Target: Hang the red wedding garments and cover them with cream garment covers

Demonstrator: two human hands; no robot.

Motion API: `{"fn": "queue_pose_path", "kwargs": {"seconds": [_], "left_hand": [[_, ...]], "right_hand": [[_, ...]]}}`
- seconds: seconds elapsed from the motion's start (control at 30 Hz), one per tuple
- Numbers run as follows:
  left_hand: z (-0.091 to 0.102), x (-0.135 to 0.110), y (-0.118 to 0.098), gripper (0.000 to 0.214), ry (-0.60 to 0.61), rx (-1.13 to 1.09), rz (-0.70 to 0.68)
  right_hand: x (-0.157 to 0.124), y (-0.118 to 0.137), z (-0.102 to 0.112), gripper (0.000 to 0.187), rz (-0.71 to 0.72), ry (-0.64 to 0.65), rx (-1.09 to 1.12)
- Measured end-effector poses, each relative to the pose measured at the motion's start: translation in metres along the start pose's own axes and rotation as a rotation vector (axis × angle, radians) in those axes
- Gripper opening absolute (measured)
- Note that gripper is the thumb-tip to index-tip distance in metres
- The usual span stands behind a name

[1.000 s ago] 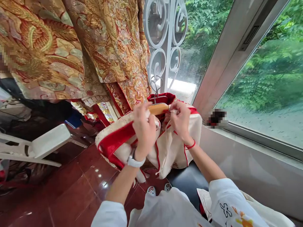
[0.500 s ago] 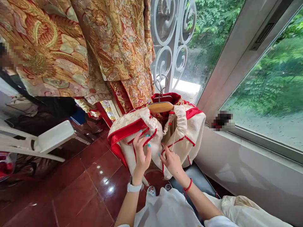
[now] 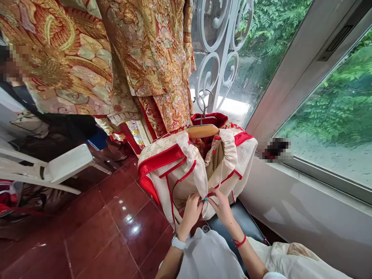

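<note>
A cream jacket with red trim (image 3: 157, 186) hangs inside out or lining-side up on a wooden hanger (image 3: 202, 131), its gathered collar open at the top. My left hand (image 3: 192, 212), with a white watch on the wrist, has its fingers bent and pinched on the jacket's front edge. Close beside it my right hand (image 3: 222, 208), a red cord at the wrist, pinches the opposite front edge. The fingertips of both hands nearly meet at the middle of the opening. Whatever small fastening may lie between them is hidden by the fingers.
Gold-and-red embroidered garments (image 3: 157, 50) hang at the left and behind. A white chair (image 3: 69, 161) stands on the red tiled floor (image 3: 95, 232). To the right are a window sill (image 3: 314, 174), a black padded seat (image 3: 241, 221) and pale cloth (image 3: 290, 257).
My left hand has moved down and right from the jacket's left panel to the front edge. My right hand has moved slightly down and right. Both hands have closed on the cloth.
</note>
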State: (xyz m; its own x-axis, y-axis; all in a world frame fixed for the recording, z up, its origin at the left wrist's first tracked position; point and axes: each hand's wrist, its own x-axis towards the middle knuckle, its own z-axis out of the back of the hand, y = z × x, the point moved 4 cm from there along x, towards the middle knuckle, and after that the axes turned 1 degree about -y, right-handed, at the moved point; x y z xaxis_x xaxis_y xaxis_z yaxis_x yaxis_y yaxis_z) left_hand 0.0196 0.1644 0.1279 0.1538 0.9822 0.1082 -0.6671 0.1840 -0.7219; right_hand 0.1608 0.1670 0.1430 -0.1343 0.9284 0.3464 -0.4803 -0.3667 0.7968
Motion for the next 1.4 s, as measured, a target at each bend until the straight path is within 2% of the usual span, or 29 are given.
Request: {"fn": "queue_pose_path", "kwargs": {"seconds": [0.1,0.27,0.5,0.6,0.83,1.03,1.1,1.2,1.27,1.4], "left_hand": [[0.003,-0.004,-0.005,0.029,0.029,0.010,-0.041],[0.005,-0.008,-0.018,0.028,0.058,0.155,-0.088],[-0.002,-0.011,-0.017,0.032,0.087,0.366,-0.108],[-0.006,-0.013,-0.015,0.032,0.066,0.364,-0.138],[-0.008,-0.018,-0.009,0.036,0.002,0.322,-0.142],[-0.012,-0.019,-0.002,0.034,-0.037,0.318,-0.117],[-0.014,-0.018,-0.002,0.035,-0.035,0.319,-0.121],[-0.016,-0.017,-0.002,0.037,-0.028,0.325,-0.126],[-0.018,-0.018,-0.003,0.035,-0.018,0.328,-0.122],[-0.019,-0.020,-0.004,0.026,0.005,0.314,-0.119]], "right_hand": [[-0.002,0.006,0.008,0.022,-0.016,-0.074,-0.087],[0.002,0.020,0.005,0.028,-0.110,0.097,-0.194],[0.012,0.019,0.010,0.025,-0.410,0.292,0.189],[0.013,0.015,0.005,0.029,-0.516,0.374,0.252],[0.009,0.006,-0.009,0.044,-0.552,0.360,0.254],[0.000,0.005,-0.016,0.042,-0.514,0.315,0.286],[-0.003,0.005,-0.017,0.039,-0.478,0.241,0.197],[-0.005,0.008,-0.014,0.033,-0.375,0.142,-0.092],[-0.003,0.011,-0.014,0.029,-0.330,0.180,-0.276],[0.004,0.021,-0.011,0.019,-0.294,0.356,-0.544]]}}
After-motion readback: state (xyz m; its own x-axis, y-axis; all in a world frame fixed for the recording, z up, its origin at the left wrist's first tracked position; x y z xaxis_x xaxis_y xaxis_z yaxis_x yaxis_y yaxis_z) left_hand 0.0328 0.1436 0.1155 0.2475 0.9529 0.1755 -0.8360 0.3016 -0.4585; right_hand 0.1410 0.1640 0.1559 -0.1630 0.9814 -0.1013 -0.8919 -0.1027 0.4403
